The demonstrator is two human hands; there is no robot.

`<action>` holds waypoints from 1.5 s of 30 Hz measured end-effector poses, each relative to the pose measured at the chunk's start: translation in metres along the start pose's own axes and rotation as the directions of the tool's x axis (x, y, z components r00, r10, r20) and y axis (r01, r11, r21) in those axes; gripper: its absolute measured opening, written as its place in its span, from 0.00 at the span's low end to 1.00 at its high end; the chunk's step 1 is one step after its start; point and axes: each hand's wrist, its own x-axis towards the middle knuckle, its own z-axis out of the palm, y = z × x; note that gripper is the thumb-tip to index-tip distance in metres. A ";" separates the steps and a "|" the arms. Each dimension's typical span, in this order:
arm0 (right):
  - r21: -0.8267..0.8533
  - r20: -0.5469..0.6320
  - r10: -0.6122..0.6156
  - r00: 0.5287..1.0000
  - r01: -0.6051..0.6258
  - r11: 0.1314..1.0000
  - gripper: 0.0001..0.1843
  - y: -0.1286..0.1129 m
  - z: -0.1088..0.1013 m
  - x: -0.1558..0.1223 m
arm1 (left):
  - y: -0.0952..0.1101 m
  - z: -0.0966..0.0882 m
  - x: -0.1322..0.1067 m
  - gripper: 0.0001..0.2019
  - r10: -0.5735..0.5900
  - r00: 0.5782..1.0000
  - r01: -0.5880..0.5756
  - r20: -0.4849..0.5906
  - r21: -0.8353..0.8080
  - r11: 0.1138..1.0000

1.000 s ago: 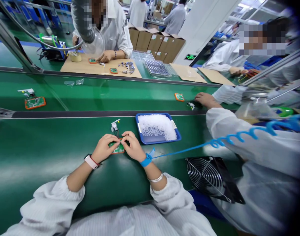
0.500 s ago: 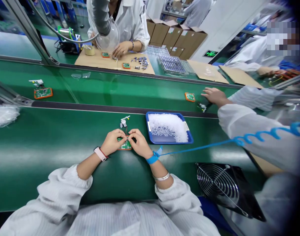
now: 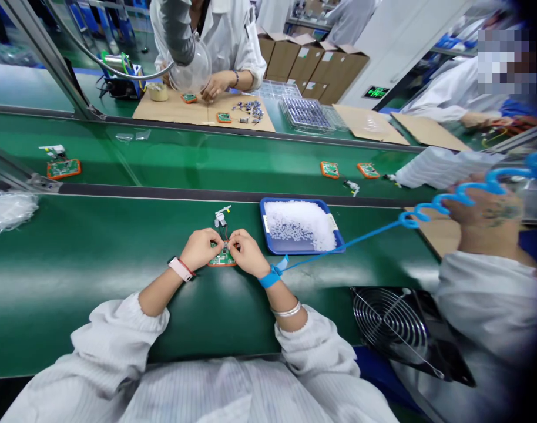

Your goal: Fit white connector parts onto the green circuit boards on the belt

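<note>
Circuit board: being carried by the table, between its near and far edges, left of the tray's near left corner.
Left hand: being bent into a pinch over the board's far left corner; full closure and any grip cannot be told.
Right hand: being likewise bent at the far right corner, its hold hidden.
Wires: fine two-handed work apparently being done where the board is being met.
Fingertips: steadiness probably being called for next.

Circuit board partly hidden by left grip, right grip; detail between too small to tell.
</note>
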 end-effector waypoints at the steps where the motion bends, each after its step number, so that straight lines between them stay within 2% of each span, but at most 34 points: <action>1: 0.008 -0.011 -0.005 1.000 0.005 1.000 0.08 -0.002 -0.001 -0.001 | -0.002 -0.001 -0.004 0.03 0.019 0.999 -0.018 -0.029 0.021 1.000; 2: 0.018 -0.031 -0.021 0.999 0.021 1.000 0.07 -0.005 -0.003 -0.001 | -0.004 -0.001 -0.008 0.05 0.056 0.997 -0.054 -0.051 0.049 0.997; 4: 0.027 -0.092 -0.078 0.993 0.081 0.996 0.06 -0.009 -0.014 -0.002 | -0.009 -0.001 -0.020 0.17 0.166 0.985 -0.160 -0.044 0.120 0.980; 6: -0.001 -0.187 -0.130 0.974 0.132 0.991 0.05 -0.006 -0.036 -0.003 | -0.013 -0.001 -0.029 0.30 0.263 0.964 -0.264 0.029 0.179 0.948; 8: -0.071 -0.314 -0.133 0.940 0.116 0.991 0.05 0.008 -0.066 -0.006 | -0.015 -0.002 -0.033 0.32 0.285 0.956 -0.293 0.066 0.196 0.936; 10: -0.161 -0.457 -0.087 0.885 0.014 0.987 0.05 0.032 -0.100 -0.013 | -0.014 -0.008 -0.030 0.31 0.239 0.969 -0.246 0.065 0.128 0.961; 12: -0.224 -0.570 -0.028 0.821 -0.123 0.967 0.04 0.059 -0.129 -0.021 | -0.016 -0.018 -0.019 0.31 0.134 0.989 -0.130 0.056 -0.079 0.988; 13: -0.245 -0.607 -0.004 0.795 -0.182 0.952 0.05 0.071 -0.141 -0.026 | -0.019 -0.024 -0.011 0.31 0.064 0.997 -0.054 0.039 -0.219 0.974; 15: -0.275 -0.650 0.027 0.760 -0.268 0.923 0.05 0.090 -0.155 -0.034 | -0.027 -0.040 0.009 0.29 -0.082 0.996 0.055 -0.034 -0.486 0.872; 16: -0.288 -0.656 0.035 0.754 -0.293 0.912 0.06 0.096 -0.159 -0.036 | -0.033 -0.048 0.021 0.28 -0.150 0.982 0.056 -0.116 -0.576 0.816; 18: -0.317 -0.649 0.039 0.760 -0.317 0.894 0.06 0.103 -0.160 -0.038 | -0.046 -0.063 0.049 0.29 -0.231 0.921 -0.028 -0.312 -0.646 0.763; 21: -0.371 -0.624 0.028 0.781 -0.327 0.869 0.06 0.105 -0.155 -0.036 | -0.065 -0.078 0.092 0.32 -0.240 0.799 -0.137 -0.552 -0.555 0.820; 23: -0.396 -0.619 0.019 0.785 -0.333 0.856 0.07 0.106 -0.152 -0.034 | -0.077 -0.081 0.116 0.35 -0.159 0.762 -0.128 -0.628 -0.386 0.914; 24: -0.404 -0.617 0.019 0.787 -0.336 0.851 0.07 0.106 -0.151 -0.033 | -0.083 -0.081 0.126 0.35 -0.098 0.766 -0.104 -0.636 -0.272 0.957; 26: -0.413 -0.609 0.026 0.793 -0.344 0.843 0.06 0.107 -0.152 -0.033 | -0.094 -0.080 0.139 0.35 0.042 0.818 -0.066 -0.574 -0.021 0.998; 29: -0.410 -0.597 0.052 0.801 -0.360 0.838 0.07 0.106 -0.155 -0.036 | -0.108 -0.081 0.147 0.33 0.164 0.916 -0.072 -0.366 0.252 0.965; 31: -0.403 -0.576 0.081 0.813 -0.369 0.837 0.07 0.104 -0.158 -0.040 | -0.113 -0.084 0.148 0.34 0.154 0.942 -0.049 -0.298 0.331 0.942; 33: -0.404 -0.531 0.113 0.840 -0.368 0.838 0.07 0.102 -0.159 -0.043 | -0.112 -0.085 0.147 0.34 0.129 0.931 0.007 -0.340 0.371 0.929; 35: -0.415 -0.477 0.138 0.868 -0.361 0.835 0.07 0.100 -0.159 -0.046 | -0.100 -0.078 0.143 0.32 0.154 0.901 0.019 -0.405 0.392 0.920; 37: -0.432 -0.447 0.157 0.880 -0.367 0.824 0.07 0.100 -0.159 -0.048 | -0.078 -0.061 0.135 0.28 0.236 0.890 -0.069 -0.391 0.395 0.916; 39: -0.448 -0.439 0.173 0.882 -0.382 0.808 0.08 0.100 -0.159 -0.049 | -0.050 -0.036 0.126 0.28 0.329 0.908 -0.222 -0.258 0.370 0.902; 41: -0.460 -0.438 0.190 0.879 -0.400 0.793 0.08 0.101 -0.158 -0.049 | -0.024 -0.008 0.118 0.34 0.387 0.916 -0.329 -0.103 0.360 0.873; 43: -0.470 -0.435 0.207 0.876 -0.417 0.778 0.08 0.102 -0.158 -0.048 | -0.006 0.013 0.113 0.35 0.388 0.921 -0.350 -0.035 0.363 0.863; 45: -0.480 -0.432 0.216 0.876 -0.426 0.767 0.08 0.102 -0.158 -0.047 | 0.000 0.024 0.113 0.32 0.370 0.929 -0.341 -0.017 0.352 0.872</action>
